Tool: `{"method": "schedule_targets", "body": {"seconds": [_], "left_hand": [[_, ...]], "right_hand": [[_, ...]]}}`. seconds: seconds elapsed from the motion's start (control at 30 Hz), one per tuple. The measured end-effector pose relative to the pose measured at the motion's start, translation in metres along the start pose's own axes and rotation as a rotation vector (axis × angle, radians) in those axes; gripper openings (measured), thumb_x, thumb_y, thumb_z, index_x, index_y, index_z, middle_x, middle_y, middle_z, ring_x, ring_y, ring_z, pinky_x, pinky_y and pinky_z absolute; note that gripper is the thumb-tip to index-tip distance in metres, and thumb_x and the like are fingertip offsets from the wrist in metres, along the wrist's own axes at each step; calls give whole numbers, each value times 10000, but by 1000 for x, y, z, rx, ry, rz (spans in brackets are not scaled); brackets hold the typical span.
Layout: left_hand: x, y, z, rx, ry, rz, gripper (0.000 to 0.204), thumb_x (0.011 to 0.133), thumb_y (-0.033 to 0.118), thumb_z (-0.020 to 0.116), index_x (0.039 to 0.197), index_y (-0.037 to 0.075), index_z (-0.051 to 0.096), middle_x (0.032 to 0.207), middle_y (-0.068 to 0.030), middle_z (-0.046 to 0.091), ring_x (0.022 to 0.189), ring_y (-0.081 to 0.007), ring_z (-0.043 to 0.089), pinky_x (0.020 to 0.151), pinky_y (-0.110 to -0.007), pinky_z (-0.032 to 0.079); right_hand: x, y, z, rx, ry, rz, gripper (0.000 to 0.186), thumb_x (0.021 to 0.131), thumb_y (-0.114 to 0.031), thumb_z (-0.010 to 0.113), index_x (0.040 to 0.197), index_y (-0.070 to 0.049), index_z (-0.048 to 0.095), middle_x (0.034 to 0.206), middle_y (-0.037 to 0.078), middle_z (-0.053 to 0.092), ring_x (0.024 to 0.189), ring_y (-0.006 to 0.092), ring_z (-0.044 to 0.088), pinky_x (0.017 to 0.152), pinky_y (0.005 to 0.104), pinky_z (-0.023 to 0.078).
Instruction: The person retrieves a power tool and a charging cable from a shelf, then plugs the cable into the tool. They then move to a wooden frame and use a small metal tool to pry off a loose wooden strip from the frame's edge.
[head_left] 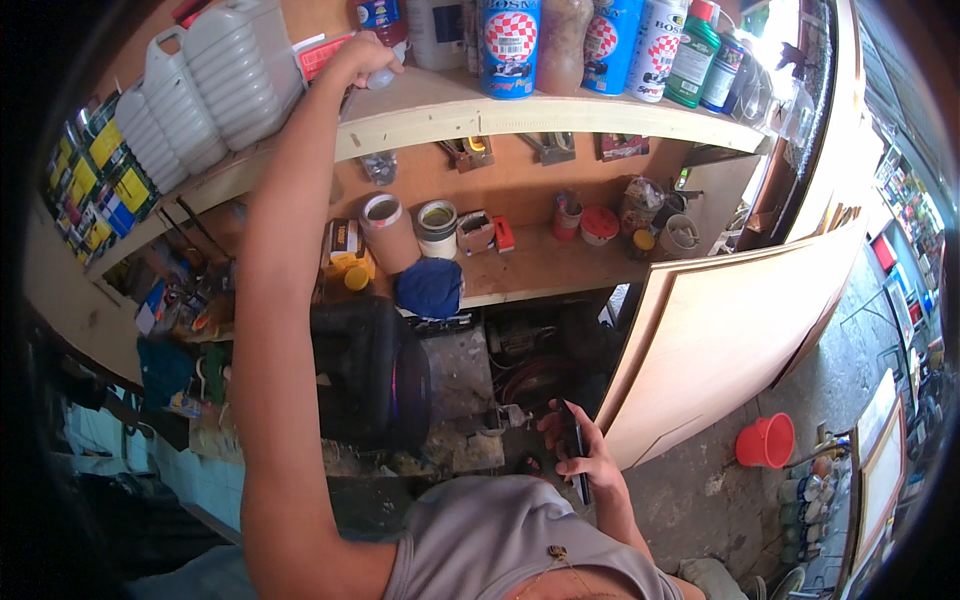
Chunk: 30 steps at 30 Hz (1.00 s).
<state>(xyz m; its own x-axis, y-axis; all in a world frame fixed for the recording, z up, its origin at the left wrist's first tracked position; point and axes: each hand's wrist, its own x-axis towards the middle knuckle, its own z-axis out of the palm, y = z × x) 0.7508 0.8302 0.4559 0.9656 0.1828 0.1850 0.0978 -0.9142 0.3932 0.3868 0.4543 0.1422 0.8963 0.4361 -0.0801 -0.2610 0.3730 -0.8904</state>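
My left arm stretches up to the top shelf (480, 122). There my left hand (368, 58) is closed around a small pale, translucent item (381, 78) whose kind I cannot make out. Right behind these fingers stands a bottle with a blue label and reddish contents (378, 14). A red and white flat box (322, 54) lies just left of the hand, beside large translucent plastic jugs (225, 70). Low in front of my body, my right hand (590, 462) grips a slim black phone (576, 450), seen nearly edge-on.
Blue spray cans (510, 50) and a green bottle (692, 65) line the top shelf. Below, the lower shelf holds open cans (437, 228) and a blue cloth (430, 288). Plywood sheets (730, 330) lean at right, near a red bucket (765, 441) on the floor.
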Motion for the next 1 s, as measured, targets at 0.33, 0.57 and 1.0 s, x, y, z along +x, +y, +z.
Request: {"method": "schedule_targets", "body": {"seconds": [0.33,0.57,1.0], "left_hand": [[-33,24,42,-708,-12,328,675,672,38,757,1225,-30,375,987,-161,614,901,-232,617,805,-362,508],[-1,29,76,-561,307,336,657,586,98,775,1193,95,524,1015,-145,638,923,-245,622,820,-336,487],[-22,22,47,-235,498,234,733,603,346,791,1215,60,507,1067,-151,623,962,-260,611,832,-342,476]], "right_hand": [[-4,2,-9,33,24,11,934,455,-95,699,1323,-25,362,1081,113,539,860,151,530,590,214,424],[-8,1,-14,90,-38,-35,884,506,-41,728,1316,-61,375,1103,80,533,878,149,502,755,249,425],[-15,2,-11,61,55,-16,913,439,-110,695,1296,-38,390,1039,104,560,827,151,542,605,223,412]]}}
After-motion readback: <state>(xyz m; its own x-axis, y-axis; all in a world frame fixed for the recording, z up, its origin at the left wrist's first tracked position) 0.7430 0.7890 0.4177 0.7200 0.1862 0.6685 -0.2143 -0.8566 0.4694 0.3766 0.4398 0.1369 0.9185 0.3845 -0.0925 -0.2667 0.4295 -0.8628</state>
